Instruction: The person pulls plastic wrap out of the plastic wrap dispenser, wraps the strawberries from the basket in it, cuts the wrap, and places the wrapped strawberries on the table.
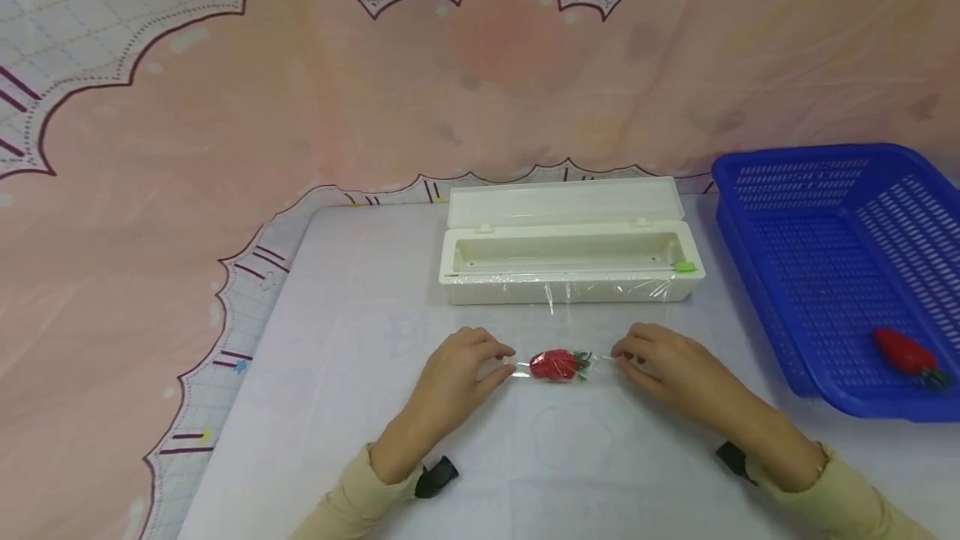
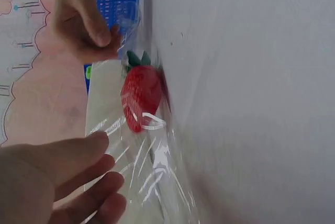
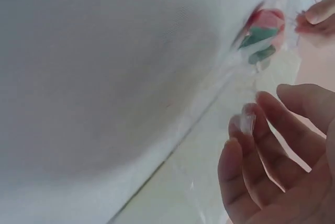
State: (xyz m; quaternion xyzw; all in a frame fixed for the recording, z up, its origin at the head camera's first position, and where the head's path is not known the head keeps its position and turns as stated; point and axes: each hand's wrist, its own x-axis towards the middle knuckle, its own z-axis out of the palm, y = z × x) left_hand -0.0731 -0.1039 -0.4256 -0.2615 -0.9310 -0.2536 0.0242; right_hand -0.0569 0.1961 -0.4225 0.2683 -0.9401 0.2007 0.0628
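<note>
A red strawberry (image 1: 553,365) with green leaves lies on the white table, wrapped in clear plastic film whose ends extend left and right. At the film's left end is my left hand (image 1: 459,375), thumb and forefinger parted. My right hand (image 1: 678,369) is at the other end, beside the leaves. In the right wrist view, a bit of clear film (image 3: 247,123) lies against the right fingertips (image 3: 234,145), with the thumb held apart from them. The left fingers (image 2: 107,185) look loosely bent beside the film in the left wrist view.
Behind the hands stands a white cling film box (image 1: 573,290), its lid (image 1: 566,205) raised and a green slider (image 1: 685,267) at its right end. Film hangs over its front. A blue basket (image 1: 757,307) at the right holds another red strawberry (image 1: 903,351).
</note>
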